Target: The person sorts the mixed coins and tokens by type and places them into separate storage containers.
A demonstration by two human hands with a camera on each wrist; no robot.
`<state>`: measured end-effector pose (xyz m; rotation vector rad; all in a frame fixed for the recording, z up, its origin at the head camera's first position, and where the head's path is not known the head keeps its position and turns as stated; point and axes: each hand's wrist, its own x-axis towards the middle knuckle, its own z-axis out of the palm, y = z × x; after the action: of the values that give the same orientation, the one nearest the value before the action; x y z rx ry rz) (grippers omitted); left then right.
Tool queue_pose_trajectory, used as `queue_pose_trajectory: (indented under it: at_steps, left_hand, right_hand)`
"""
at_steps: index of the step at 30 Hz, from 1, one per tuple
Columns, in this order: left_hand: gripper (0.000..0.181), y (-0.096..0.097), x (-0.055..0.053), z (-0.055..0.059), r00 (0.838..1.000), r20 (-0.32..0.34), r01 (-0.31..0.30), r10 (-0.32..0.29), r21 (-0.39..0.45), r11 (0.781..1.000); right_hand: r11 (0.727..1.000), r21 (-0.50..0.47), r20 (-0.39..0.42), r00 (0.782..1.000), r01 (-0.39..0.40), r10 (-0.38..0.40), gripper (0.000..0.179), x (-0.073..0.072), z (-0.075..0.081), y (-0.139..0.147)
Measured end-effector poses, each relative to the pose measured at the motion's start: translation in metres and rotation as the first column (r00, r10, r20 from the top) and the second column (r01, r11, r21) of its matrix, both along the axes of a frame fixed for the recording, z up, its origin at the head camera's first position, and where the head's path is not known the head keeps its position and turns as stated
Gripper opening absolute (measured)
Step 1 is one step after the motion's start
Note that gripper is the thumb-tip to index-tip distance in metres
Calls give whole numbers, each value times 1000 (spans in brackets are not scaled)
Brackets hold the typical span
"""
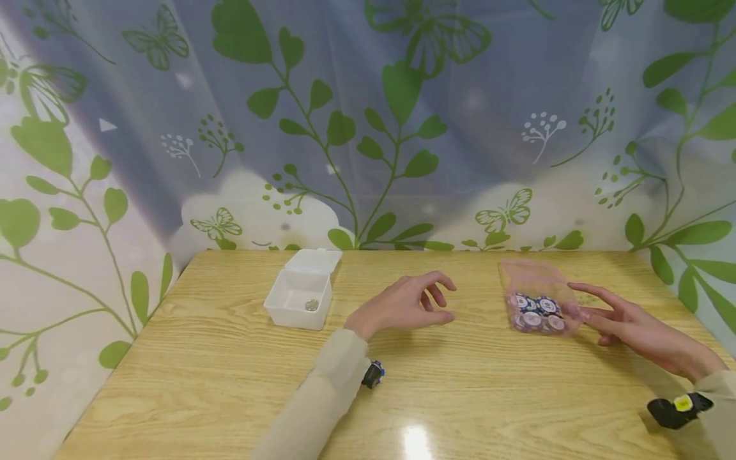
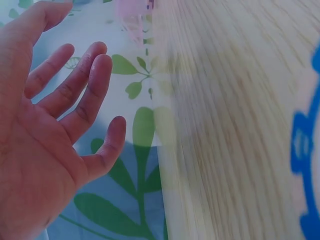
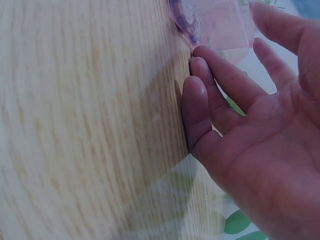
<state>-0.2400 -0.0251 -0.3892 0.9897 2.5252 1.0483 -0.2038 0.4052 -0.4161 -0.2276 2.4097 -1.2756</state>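
A see-through pink pouch (image 1: pixel 537 271) lies at the right of the wooden table, with several dark blue and white poker chips (image 1: pixel 539 305) inside. My right hand (image 1: pixel 638 332) is at the pouch's right edge, fingers relaxed and spread; whether the fingertips touch it I cannot tell. In the right wrist view the pouch (image 3: pixel 220 27) shows just beyond the fingertips. My left hand (image 1: pixel 405 303) hovers over the middle of the table, fingers loosely bent and nothing in them. To its left stands a white plastic box (image 1: pixel 296 316), lid raised, holding a small round silvery piece (image 1: pixel 312 305).
A curtain (image 1: pixel 368 128) printed with green leaves and butterflies hangs behind the table and along its left side. Bare wood (image 1: pixel 460 390) stretches across the front. Each wrist wears a dark strap-on device (image 1: pixel 678 409).
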Motion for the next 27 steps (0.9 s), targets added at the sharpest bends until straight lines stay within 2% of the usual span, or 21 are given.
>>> queue_pose_trajectory:
  at_steps: [9, 18, 27]
  left_hand:
    - [43, -16, 2, -2, 999, 36, 8, -7, -19, 1000]
    - [49, -32, 0, -4, 995, 84, 55, -51, -36, 998]
    - [50, -56, 3, -11, 979, 186, 88, -81, -30, 996]
  right_hand:
    - [1000, 3, 4, 1000, 1, -1, 64, 0, -1, 1]
    - [1000, 10, 3, 1000, 0, 0, 63, 0, 1, 1]
    - [1000, 1, 8, 1000, 9, -9, 64, 0, 0, 0]
